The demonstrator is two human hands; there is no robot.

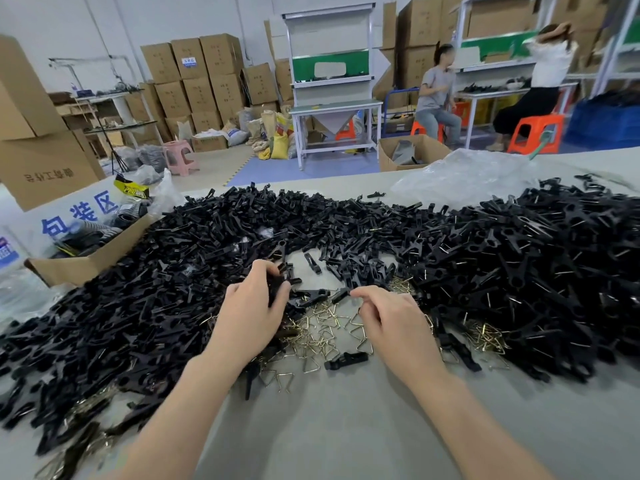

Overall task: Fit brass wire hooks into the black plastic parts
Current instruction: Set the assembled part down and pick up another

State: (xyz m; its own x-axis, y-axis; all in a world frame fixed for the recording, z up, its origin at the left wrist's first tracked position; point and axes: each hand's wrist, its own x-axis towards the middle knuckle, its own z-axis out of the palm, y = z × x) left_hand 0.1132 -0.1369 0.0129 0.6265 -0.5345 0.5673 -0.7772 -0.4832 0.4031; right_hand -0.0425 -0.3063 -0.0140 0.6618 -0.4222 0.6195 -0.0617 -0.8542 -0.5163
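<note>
A huge heap of black plastic parts (214, 244) covers the grey table from left to right. Loose brass wire hooks (322, 327) lie scattered on the bare patch between my hands. My left hand (254, 306) is curled around a bunch of black plastic parts (277, 282) at the heap's near edge. My right hand (391, 320) hovers over the hooks with its fingers bent inward, thumb and forefinger close together near a black part (341, 294); whether it pinches anything is hidden. One single black part (346, 361) lies on the table below the hooks.
The right side of the heap (540, 258) holds parts with wire showing. An open cardboard box (86, 258) sits at the left table edge, a crumpled plastic bag (464, 174) at the back right. Two people sit at workbenches far behind.
</note>
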